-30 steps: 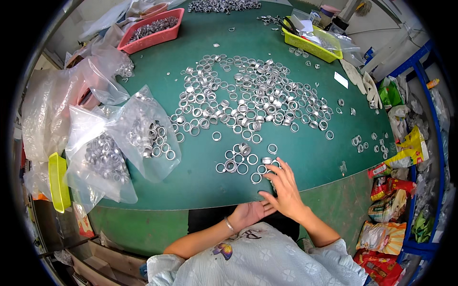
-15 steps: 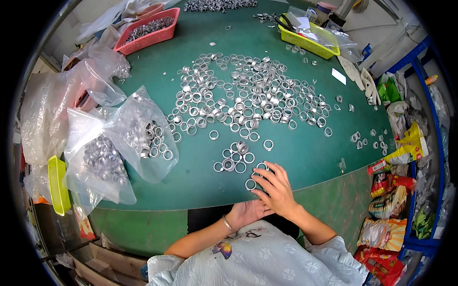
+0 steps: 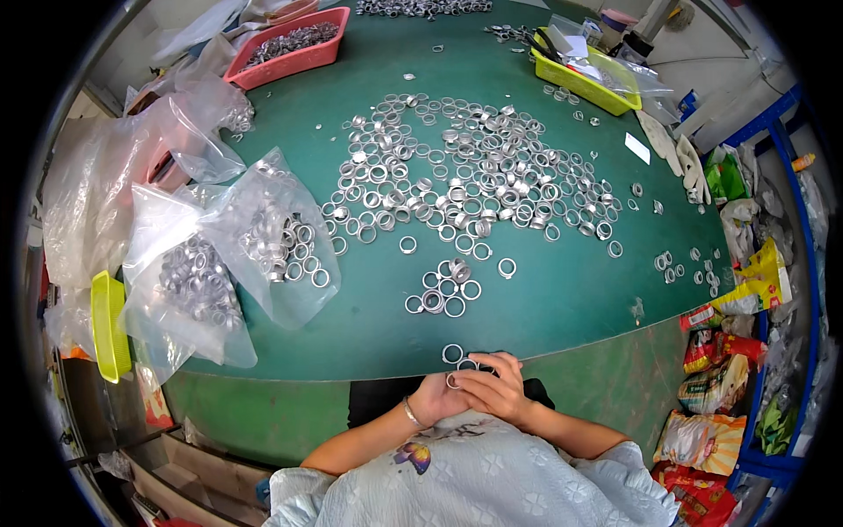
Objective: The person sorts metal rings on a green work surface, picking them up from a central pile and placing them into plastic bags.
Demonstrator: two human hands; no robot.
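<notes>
Hidden, head view: Cannot see most of the fingers of the left hand (image 3: 435, 400), covered by the right hand (image 3: 499, 391). Cannot make out anything inside the left palm.
Blurred or cut off: Cropped by the top edge, at twelve o'clock from the hands, a far pile of metal pieces (image 3: 421, 9). Hard to count, behind cloudy film, the metal parts in the clear bags (image 3: 303, 299) at ten o'clock.
Rings at the hands: Lie right by the right fingertips, from nine to eleven o'clock, with one ring (image 3: 462, 355) at eleven, near the rim of the green table (image 3: 562, 303). Partly overlapped by fingers, the other two; lower one out past the table edge, between both hands.
Small ring cluster: Sits apart from the grip, near half past eleven, some pieces stacked (image 3: 448, 287).
Wide ring spread: Covers the table's middle at twelve o'clock, well beyond reach of the fingertips (image 3: 500, 172).
Right grip: Curls loosely with fingers bent, touching rings at the tips. Cannot tell whether pinching or merely resting on them.
Left grip: Meets the right hand just below the table edge, with a bracelet (image 3: 411, 410) at the wrist. Cannot tell whether cupped, clenched or holding anything.
Containers: Stand far off, pink tray (image 3: 299, 63) at eleven o'clock, yellow-green basket (image 3: 584, 86) at half past twelve.
</notes>
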